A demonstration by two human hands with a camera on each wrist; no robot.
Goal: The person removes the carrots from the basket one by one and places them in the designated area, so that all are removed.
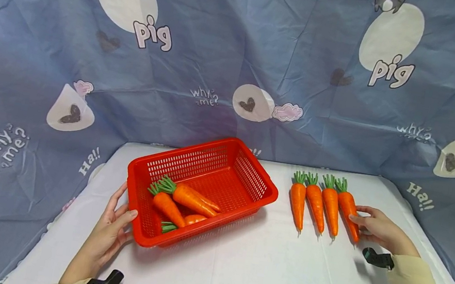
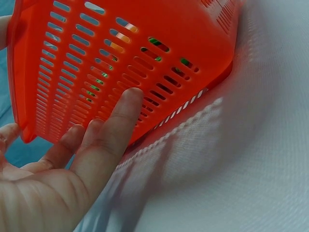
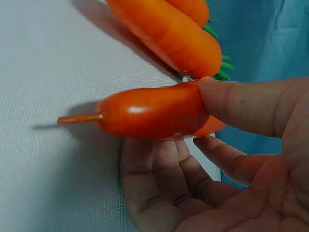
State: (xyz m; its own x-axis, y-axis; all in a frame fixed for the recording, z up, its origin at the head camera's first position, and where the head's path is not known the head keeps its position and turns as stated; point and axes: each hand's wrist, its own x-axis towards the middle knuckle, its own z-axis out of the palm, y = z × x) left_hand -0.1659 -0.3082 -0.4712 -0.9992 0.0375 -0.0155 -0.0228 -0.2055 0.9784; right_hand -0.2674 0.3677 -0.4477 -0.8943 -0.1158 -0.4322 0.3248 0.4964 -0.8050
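A red plastic basket point(image 1: 208, 151) with slotted walls stands at an angle on the table's left half. Several carrots point(image 1: 166, 207) with green tops lie in its left part. My left hand point(image 1: 110, 230) holds the basket's left end, thumb on the rim and fingers against the outer wall point(image 2: 159, 63). At the right, several carrots point(image 1: 314, 206) lie side by side in a row, green tops toward the back. My right hand point(image 1: 384, 229) pinches the rightmost carrot point(image 1: 348, 214) between thumb and fingers; its tip point(image 3: 79, 118) points away from the palm in the right wrist view.
A white cloth point(image 1: 260, 274) covers the table. Behind and along the sides hangs a blue printed curtain point(image 1: 204, 60). Each wrist wears a small black device point(image 1: 378, 258), and the sleeves are beige.
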